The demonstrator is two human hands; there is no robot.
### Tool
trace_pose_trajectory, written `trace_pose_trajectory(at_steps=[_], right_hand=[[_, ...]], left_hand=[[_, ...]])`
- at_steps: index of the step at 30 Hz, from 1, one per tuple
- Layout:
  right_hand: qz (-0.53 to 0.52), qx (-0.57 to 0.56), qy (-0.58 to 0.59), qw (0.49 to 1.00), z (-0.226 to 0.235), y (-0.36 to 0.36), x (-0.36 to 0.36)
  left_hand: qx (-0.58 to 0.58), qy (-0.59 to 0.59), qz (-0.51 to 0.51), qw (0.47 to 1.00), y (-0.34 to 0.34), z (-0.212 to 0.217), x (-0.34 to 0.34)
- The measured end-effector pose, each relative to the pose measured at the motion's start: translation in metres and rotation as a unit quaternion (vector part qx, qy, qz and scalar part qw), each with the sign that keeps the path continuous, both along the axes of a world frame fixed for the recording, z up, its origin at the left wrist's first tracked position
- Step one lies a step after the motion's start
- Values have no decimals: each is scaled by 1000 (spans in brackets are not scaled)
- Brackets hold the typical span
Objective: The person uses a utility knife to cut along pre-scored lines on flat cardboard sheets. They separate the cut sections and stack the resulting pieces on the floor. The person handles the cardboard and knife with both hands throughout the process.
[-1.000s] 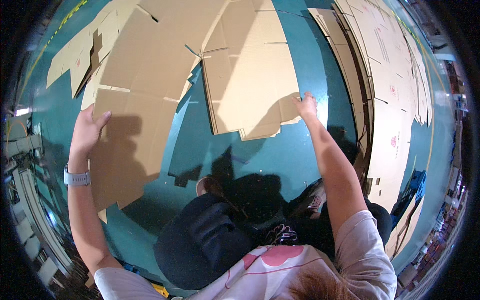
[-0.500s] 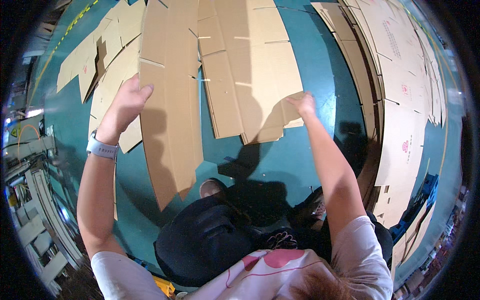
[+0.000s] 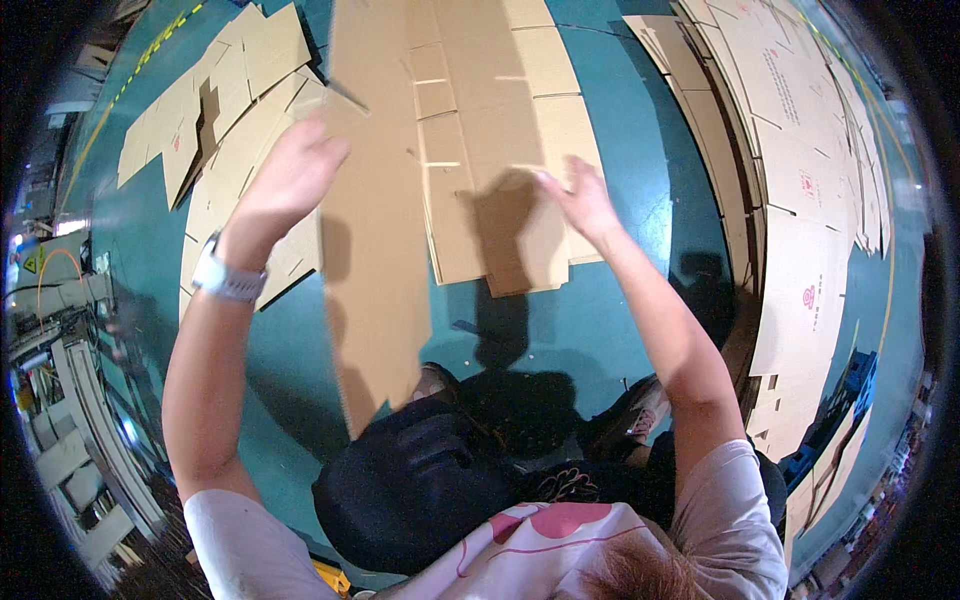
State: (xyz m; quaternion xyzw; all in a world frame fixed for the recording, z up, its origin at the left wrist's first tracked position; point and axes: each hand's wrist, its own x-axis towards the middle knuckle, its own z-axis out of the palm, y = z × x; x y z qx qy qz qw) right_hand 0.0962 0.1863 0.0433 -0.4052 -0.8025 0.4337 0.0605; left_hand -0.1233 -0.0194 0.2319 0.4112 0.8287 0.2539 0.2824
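Upper middle of the frame: a flat brown cardboard sheet (image 3: pixel 375 260) hangs up off the floor, matte and creased, a long panel running from the top edge down toward the lower centre.
Left hand (image 3: pixel 285 185): upper left of centre, fingers spread open and flat along the sheet's left edge; a white watch (image 3: pixel 228 280) on the wrist.
Right hand (image 3: pixel 580 200): right of centre, fingers (image 3: pixel 550 183) loosely extended, over a second sheet (image 3: pixel 500 150); whether they pinch it I cannot tell.
Second sheet: slotted flaps with straight cut lines and a smooth kraft face, just right of the held sheet, its lower end dark with the hand's shadow.
Floor (image 3: pixel 620 300): glossy teal, showing between the boards.
Left pile (image 3: pixel 220 130): more flattened boxes overlapping at the upper left, beside a yellow striped line.
Right stack (image 3: pixel 800 200): long printed box blanks laid in overlapping rows down the right side.
Lower centre: dark trousers (image 3: pixel 420 490) and a shoe (image 3: pixel 630 410), partly hiding the floor; the held sheet's lower end reaches them.
Far left: pale shelving (image 3: pixel 60 420), blurred.
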Motion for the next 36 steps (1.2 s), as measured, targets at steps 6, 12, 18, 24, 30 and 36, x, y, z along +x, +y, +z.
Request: trace_pose_trajectory(at_steps=[6,12,18,24,30,36], right_hand=[[316,-50,17,947,158,-56,-19],[223,-25,28,974,155,29,43],[32,-74,54,995,177,124,134],[-64,-82,118,988,189,193,310],[-225,-84,-7,971,141,278,539],[-67,240,-76,965,105,341,491]], left_hand=[[-30,-103,31,994,94,-1,37],[103,-265,5,959,143,-23,76],[-32,-203,56,977,133,-136,100],[80,-410,178,891,197,-165,237],[29,-503,-165,848,264,-165,361],[-99,41,-447,888,172,-221,199]])
